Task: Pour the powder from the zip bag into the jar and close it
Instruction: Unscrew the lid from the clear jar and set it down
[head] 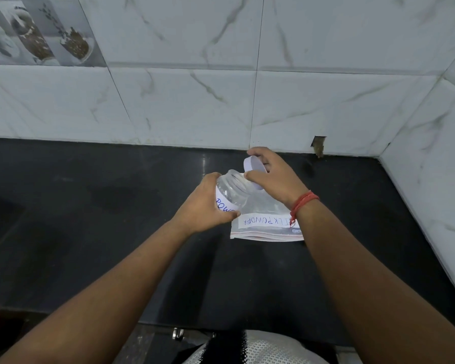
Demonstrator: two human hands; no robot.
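My left hand (204, 204) grips a clear plastic jar (233, 191) with a white label, tilted to the right above the black counter. The jar's mouth is uncovered and the jar looks see-through inside. My right hand (271, 174) holds the white lid (254, 165) just off the jar's mouth, tilted on edge. Beneath both, a zip bag (265, 227) with a "MILK POWDER" label lies flat on the counter, partly hidden by the jar and my right wrist.
The black counter (116, 219) runs to a white marble-tiled wall (195, 101) at the back and another on the right. A chipped hole (319, 145) shows at the base of the back wall. The counter's front edge lies near my body.
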